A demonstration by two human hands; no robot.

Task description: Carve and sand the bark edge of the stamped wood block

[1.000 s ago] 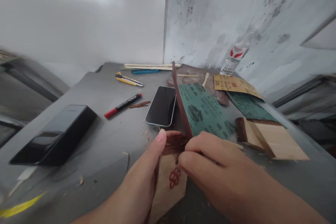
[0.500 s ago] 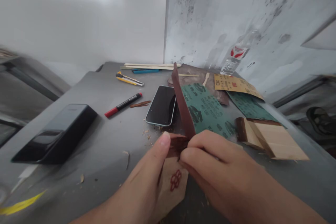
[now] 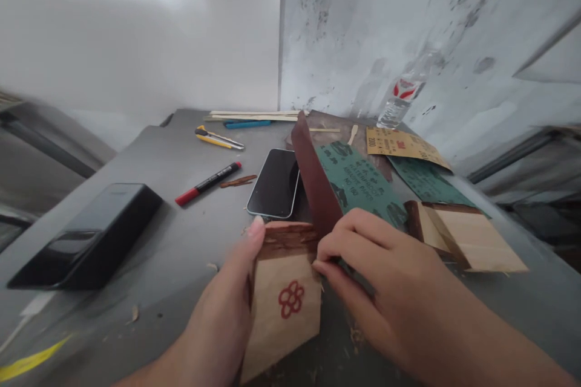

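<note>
My left hand [image 3: 222, 308] grips the left side of a light wood block [image 3: 281, 314], its thumb near the top edge. The block has a rough dark bark edge on top and a red flower outline on its face. My right hand [image 3: 385, 278] holds a sheet of sandpaper [image 3: 358, 181], green printed on one side and dark red on the other, which stands up bent from the fingers. Its fingertips are pinched beside the block's upper right edge.
A phone [image 3: 275, 184], a red marker [image 3: 209, 183], a yellow cutter [image 3: 219, 138] and bark slivers lie beyond the hands. A black device [image 3: 86, 236] sits left. At right are wood pieces [image 3: 481, 236], more sandpaper [image 3: 403, 148] and a water bottle [image 3: 402, 97].
My right hand has moved slightly away from the block's top, showing more bark and the whole red flower. The block has turned to face the camera more, and my left thumb has shifted left.
</note>
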